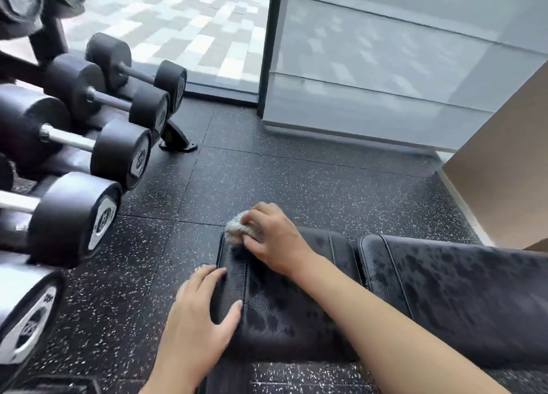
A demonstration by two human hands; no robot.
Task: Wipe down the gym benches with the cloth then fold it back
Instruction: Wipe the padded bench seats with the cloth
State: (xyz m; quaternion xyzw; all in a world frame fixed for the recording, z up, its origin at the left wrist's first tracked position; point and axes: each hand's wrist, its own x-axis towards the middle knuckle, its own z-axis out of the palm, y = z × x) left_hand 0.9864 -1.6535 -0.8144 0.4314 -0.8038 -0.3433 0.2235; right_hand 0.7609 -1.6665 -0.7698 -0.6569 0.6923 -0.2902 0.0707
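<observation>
A black padded gym bench lies across the lower right, its seat pad nearest me and its back pad running off to the right; both show dark wet spots. My right hand grips a bunched grey-white cloth and presses it on the far left corner of the seat pad. My left hand rests flat on the near left edge of the seat pad, fingers straight.
A dumbbell rack with several black dumbbells fills the left side, close to the bench end. Speckled black rubber floor lies beyond. A glass wall and a beige panel stand at the back and right.
</observation>
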